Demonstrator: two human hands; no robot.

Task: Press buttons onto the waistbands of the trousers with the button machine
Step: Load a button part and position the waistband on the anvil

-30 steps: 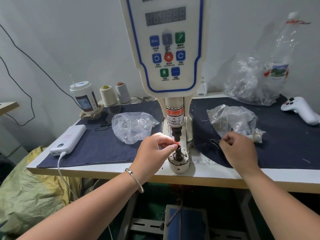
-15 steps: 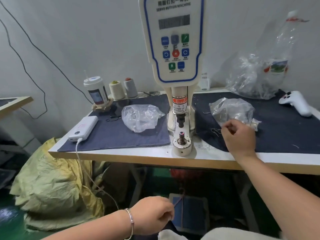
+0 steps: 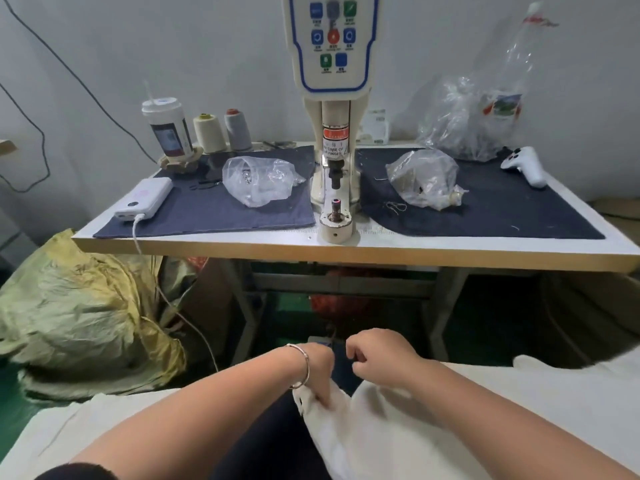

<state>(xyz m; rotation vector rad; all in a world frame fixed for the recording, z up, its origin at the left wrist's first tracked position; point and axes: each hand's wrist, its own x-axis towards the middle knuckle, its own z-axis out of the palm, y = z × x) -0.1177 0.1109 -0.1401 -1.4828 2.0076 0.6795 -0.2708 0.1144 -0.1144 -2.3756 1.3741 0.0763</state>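
The person sits in front of the table (image 3: 346, 252) with both hands down low, below its front edge, over their lap. The left hand (image 3: 320, 370), with a thin bracelet (image 3: 302, 367) on the wrist, grips a fold of the white trousers (image 3: 381, 427) that lie across the lap. The right hand (image 3: 375, 356) is just beside it with its fingers curled in; I cannot tell if it holds any cloth or something small. The two hands are close together but not touching. Up on the table stands the button machine (image 3: 334, 133), tall and cream colored, with a blue-edged panel of buttons at the top. Its round base (image 3: 336, 221) sits at the front edge of the table, and a small post with a pink-red tip sticks up from it under the dark press head. No cloth is under the press. Dark blue cloth mats (image 3: 207, 209) cover the table on both sides of the machine. A clear plastic bag (image 3: 259, 180) lies to the left of the machine and another bag (image 3: 426, 178) lies to the right. A white power bank (image 3: 145, 199) with a cable rests near the left edge. A cup (image 3: 168, 131) and two thread spools (image 3: 221, 131) stand at the back left. A white controller (image 3: 524, 164) lies at the far right. A big yellow-green sack (image 3: 86, 320) sits on the floor to the left.
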